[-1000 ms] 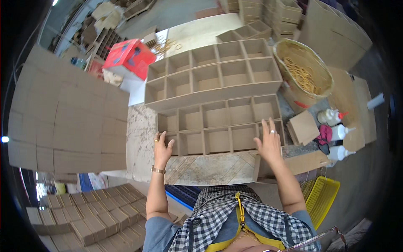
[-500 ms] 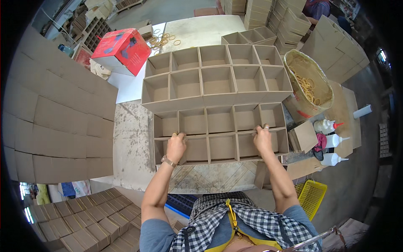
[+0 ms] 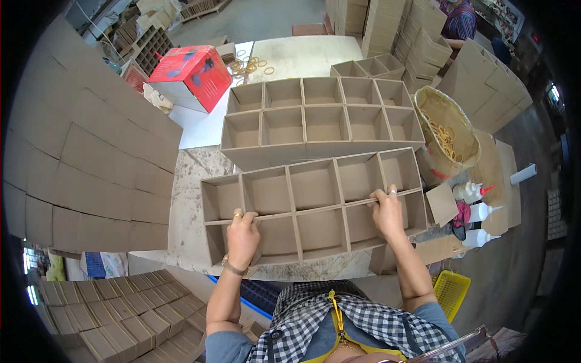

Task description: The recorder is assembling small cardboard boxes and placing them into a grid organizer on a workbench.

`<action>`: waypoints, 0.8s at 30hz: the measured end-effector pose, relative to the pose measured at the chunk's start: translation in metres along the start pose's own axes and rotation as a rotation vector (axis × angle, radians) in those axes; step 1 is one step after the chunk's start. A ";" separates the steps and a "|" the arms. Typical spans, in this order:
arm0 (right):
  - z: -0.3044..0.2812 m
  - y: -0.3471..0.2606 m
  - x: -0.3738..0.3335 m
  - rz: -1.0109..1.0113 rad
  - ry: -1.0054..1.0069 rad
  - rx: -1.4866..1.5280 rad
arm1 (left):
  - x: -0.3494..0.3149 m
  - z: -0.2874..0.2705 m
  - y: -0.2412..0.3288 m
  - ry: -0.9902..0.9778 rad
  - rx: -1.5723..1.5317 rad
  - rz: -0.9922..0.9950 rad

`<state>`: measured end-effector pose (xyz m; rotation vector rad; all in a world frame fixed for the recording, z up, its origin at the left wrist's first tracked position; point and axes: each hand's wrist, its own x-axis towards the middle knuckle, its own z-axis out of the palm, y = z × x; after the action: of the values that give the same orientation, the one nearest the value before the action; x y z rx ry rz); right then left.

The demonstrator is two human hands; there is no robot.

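Directly before me is a brown cardboard compartment tray [image 3: 315, 207], two rows of square cells, tilted so its right end sits farther away. My left hand [image 3: 243, 239] is closed on the long middle divider near the tray's left end. Toward the right end, my right hand [image 3: 388, 213] pinches the same divider, with fingertips over its top edge. Just beyond lies a second compartment tray [image 3: 266, 151] of the same kind, apparently raised higher on what is under it. Both trays' cells hold nothing visible.
A red box [image 3: 192, 75] stands at the back left near scattered yellow rings [image 3: 248, 65]. At right are a sack [image 3: 423, 160] of rings, squeeze bottles [image 3: 481, 212] and a yellow basket [image 3: 452, 293]. Cardboard stacks [image 3: 97, 157] rise at left. A person [image 3: 458, 24] is at the far right.
The near tray has come toward me and turned, its left end nearer and its right end farther. Both hands have stayed on its divider. The view has shifted slightly.
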<state>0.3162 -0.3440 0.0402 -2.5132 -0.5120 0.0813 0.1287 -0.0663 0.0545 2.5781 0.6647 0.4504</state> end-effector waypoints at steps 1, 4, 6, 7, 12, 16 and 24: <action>-0.006 -0.010 -0.004 0.000 0.016 0.024 | -0.002 -0.012 0.003 0.025 0.010 0.008; -0.029 -0.039 -0.012 -0.016 0.053 0.085 | -0.005 -0.058 0.020 0.086 0.034 0.014; -0.051 -0.058 -0.017 -0.042 0.079 0.121 | -0.005 -0.090 0.035 0.124 0.063 0.026; -0.063 -0.068 -0.018 -0.061 0.093 0.137 | -0.004 -0.103 0.041 0.145 0.082 0.034; -0.113 -0.093 0.034 -0.203 0.178 0.049 | 0.063 -0.140 0.055 0.164 0.133 0.153; -0.136 -0.102 0.135 -0.196 0.213 -0.034 | 0.175 -0.143 0.070 0.184 0.114 0.301; -0.104 -0.061 0.239 -0.078 0.129 -0.154 | 0.290 -0.063 0.052 0.071 0.069 0.286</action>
<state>0.5331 -0.2613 0.1730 -2.6226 -0.5825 -0.1542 0.3636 0.0642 0.1908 2.7453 0.3380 0.6216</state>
